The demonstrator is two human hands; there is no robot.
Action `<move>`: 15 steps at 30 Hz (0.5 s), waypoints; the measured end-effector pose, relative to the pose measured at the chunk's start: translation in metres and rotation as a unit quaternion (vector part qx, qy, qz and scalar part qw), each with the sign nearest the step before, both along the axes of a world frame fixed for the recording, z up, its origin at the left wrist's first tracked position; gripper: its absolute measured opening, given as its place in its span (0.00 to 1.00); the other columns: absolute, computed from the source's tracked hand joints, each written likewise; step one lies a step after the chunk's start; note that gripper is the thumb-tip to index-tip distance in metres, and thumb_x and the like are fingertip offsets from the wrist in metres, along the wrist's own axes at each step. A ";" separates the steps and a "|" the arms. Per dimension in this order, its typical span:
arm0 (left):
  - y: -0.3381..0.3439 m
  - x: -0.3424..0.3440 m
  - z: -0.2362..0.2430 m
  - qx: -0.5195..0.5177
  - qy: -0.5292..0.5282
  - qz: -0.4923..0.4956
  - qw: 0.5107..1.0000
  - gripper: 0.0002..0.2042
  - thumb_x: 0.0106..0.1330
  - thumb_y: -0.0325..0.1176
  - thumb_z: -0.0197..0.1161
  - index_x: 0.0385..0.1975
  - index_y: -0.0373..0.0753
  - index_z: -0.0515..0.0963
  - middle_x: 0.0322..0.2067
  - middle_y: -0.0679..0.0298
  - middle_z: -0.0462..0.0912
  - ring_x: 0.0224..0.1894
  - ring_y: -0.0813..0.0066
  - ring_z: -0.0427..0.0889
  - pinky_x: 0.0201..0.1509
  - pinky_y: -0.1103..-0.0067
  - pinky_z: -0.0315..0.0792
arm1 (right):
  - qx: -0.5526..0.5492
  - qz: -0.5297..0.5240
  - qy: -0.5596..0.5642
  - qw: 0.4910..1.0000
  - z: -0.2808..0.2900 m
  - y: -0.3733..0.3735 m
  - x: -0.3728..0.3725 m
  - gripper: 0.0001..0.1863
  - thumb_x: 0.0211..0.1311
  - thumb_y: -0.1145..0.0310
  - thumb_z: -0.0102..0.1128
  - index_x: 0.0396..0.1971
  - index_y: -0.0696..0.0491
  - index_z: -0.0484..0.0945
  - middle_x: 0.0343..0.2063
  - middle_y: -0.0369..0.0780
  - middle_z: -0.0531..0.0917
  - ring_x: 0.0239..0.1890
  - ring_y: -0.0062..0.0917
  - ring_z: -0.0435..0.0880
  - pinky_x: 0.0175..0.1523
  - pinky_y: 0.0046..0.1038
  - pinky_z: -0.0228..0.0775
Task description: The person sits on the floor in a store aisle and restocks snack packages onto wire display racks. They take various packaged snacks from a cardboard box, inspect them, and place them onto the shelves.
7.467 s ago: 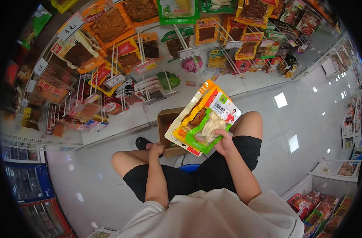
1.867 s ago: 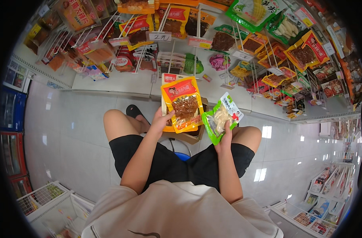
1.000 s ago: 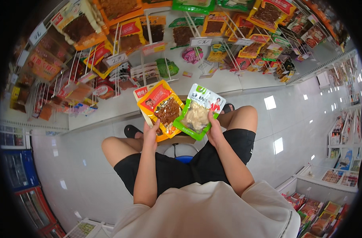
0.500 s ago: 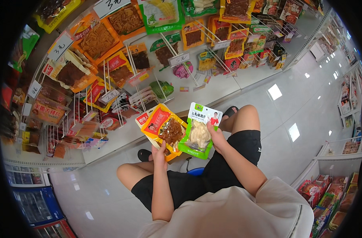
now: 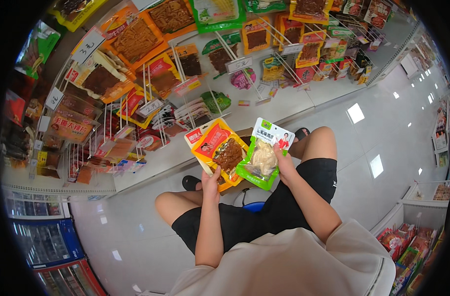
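My left hand [image 5: 211,181] is closed on the lower left of an orange-yellow packet [image 5: 229,157] of brown food, which has a cream-edged packet [image 5: 197,135] behind it. My right hand [image 5: 286,166] grips the right side of a green-and-white packet [image 5: 261,159] of pale food. The two are held side by side over my lap, with the green-and-white one slightly overlapping the orange-yellow one. A cardboard box [image 5: 242,190] is mostly hidden behind the packets.
Hook racks [image 5: 257,35] of colourful packets stand over a white shelf base [image 5: 141,175] ahead. My bent legs flank a blue object [image 5: 253,206], perhaps a stool. Glass-doored coolers [image 5: 42,239] are at lower left, a freezer with packets [image 5: 397,241] at lower right, tiled floor [image 5: 111,222] around me.
Earlier my right hand held the packets stacked and my left was at the box; now they are divided between both hands. In the last second the view has turned slightly, the packets staying side by side.
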State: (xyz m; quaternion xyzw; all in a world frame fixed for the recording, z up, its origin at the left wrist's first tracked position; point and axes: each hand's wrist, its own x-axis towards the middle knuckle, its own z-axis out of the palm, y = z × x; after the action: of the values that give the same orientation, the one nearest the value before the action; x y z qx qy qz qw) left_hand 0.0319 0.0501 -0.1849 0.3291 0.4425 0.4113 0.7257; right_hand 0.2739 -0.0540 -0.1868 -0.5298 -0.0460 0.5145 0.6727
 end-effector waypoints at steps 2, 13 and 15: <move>-0.001 -0.001 -0.001 0.001 0.008 -0.003 1.000 0.19 0.68 0.24 0.61 0.58 0.37 0.68 0.53 0.62 0.78 0.53 0.73 0.79 0.56 0.77 0.73 | -0.002 -0.008 0.002 1.000 0.003 0.000 -0.001 0.27 0.72 0.51 0.54 0.57 0.59 0.73 0.50 0.39 0.82 0.50 0.23 0.80 0.57 0.26 0.68; -0.002 0.000 0.006 0.026 -0.003 0.018 0.999 0.19 0.68 0.26 0.63 0.57 0.37 0.70 0.53 0.63 0.79 0.51 0.73 0.80 0.55 0.76 0.74 | -0.020 0.084 -0.030 0.996 0.019 -0.001 -0.006 0.26 0.63 0.65 0.66 0.58 0.59 0.72 0.50 0.40 0.82 0.51 0.24 0.81 0.57 0.27 0.71; -0.001 0.000 0.008 0.015 0.003 0.026 1.000 0.18 0.68 0.27 0.63 0.57 0.37 0.70 0.52 0.63 0.79 0.51 0.73 0.80 0.55 0.76 0.74 | -0.020 0.099 0.019 0.995 0.018 -0.001 -0.007 0.26 0.63 0.65 0.66 0.58 0.58 0.72 0.52 0.40 0.81 0.53 0.25 0.81 0.58 0.28 0.70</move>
State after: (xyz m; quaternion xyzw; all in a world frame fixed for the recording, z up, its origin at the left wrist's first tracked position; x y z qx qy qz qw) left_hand 0.0315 0.0494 -0.1765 0.3294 0.4472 0.4352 0.7086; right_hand 0.2673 -0.0548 -0.1688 -0.5259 -0.0752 0.5891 0.6089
